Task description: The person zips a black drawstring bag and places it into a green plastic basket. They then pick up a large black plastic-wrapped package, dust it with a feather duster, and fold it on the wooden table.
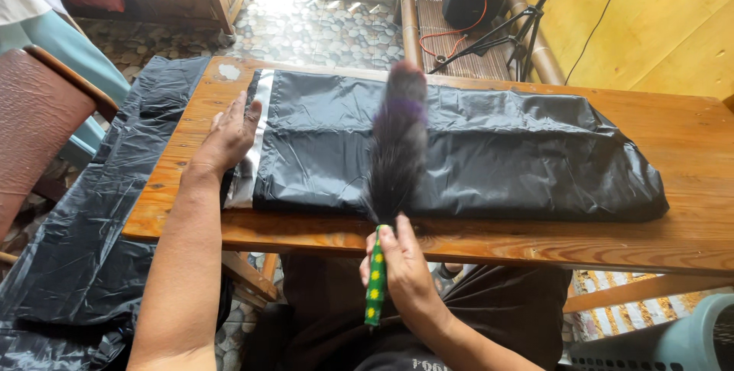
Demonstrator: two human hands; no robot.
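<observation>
One feather duster [396, 142], dark plumes blurred, sweeps over the black plastic sheet [459, 145] spread mid-frame on the wooden table [688, 142]. Right hand [405, 268] clenches the green handle at lower centre; left hand [228, 136], fingers released flat, pins the sheet's left edge. Dusting looks underway; the next stroke likely calls for reaching rightward.

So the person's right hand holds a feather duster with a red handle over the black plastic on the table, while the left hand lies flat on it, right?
Not quite: the head view shows the feather duster has a green handle with yellow flowers, not red. The right hand does hold it over the black plastic, and the left hand lies flat at its edge.
</observation>
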